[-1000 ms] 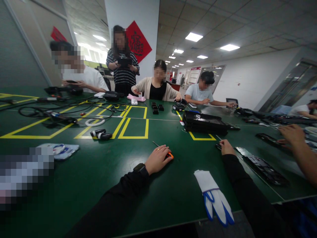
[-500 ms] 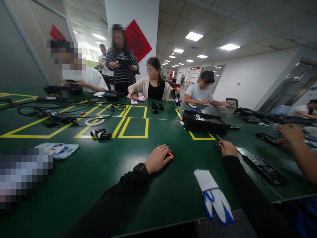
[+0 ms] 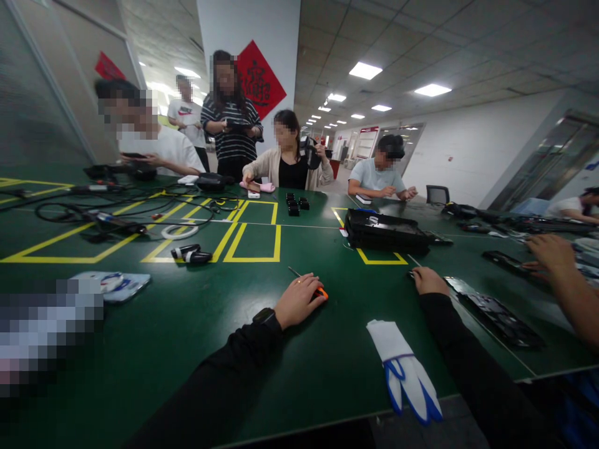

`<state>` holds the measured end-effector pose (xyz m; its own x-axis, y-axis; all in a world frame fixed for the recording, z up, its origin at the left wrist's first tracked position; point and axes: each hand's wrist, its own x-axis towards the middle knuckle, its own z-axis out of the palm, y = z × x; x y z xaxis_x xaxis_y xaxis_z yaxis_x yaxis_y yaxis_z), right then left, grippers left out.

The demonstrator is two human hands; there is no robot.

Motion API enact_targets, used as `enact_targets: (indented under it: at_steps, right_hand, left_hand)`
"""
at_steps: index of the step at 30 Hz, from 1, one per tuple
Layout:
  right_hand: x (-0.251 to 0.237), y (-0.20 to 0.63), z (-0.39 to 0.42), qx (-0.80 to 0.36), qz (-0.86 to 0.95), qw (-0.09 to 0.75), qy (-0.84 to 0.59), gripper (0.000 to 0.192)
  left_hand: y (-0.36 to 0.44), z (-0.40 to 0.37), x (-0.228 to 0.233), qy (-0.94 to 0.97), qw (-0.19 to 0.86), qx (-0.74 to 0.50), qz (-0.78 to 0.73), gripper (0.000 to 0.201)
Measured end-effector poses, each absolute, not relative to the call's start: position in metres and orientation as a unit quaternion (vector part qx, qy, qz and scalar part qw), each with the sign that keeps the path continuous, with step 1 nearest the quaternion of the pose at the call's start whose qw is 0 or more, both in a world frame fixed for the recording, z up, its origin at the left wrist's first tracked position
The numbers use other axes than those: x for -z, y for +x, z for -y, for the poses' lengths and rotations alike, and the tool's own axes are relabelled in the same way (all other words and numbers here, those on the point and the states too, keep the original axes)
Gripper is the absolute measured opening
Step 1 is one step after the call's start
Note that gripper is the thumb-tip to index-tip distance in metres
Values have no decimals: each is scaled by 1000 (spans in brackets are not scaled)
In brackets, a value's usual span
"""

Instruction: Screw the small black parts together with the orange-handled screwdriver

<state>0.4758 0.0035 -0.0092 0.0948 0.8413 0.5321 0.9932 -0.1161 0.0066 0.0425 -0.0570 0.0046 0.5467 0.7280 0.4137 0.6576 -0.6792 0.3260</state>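
Bright, even light falls from the square ceiling panels [image 3: 365,70], which are blown out to plain white. The green counter [image 3: 224,312] shows a soft sheen beyond the left hand [image 3: 298,301] and only faint, diffuse shadows under the forearms. The wide lens bends straight lines hard toward the frame edges, and the near sleeves are stretched. Focus is fair around that hand; the far hall behind the panels goes soft. Faces and a patch at the counter's left edge are pixelated

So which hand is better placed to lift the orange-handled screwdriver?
Left. The left hand already lies over the screwdriver on the green table; the right hand rests apart, by a black part.
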Motion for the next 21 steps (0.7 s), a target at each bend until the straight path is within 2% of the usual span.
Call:
enact_targets:
  at_steps: [4,11,17,21]
  right_hand:
    - [12,477,-4,181,638,168,-729,34]
    - [16,479,-6,171,627,189,-736,33]
    - [22,492,-12,155,620,254,-726,28]
    - [26,507,-18,139,592,296,-737,33]
  left_hand:
    - [43,57,-4,876,66,-269,-396,36]
    - [42,56,-4,878,63,-269,-392,36]
    - [43,56,-5,878,64,-268,-392,37]
    - [43,57,-6,879,64,-263,-392,37]
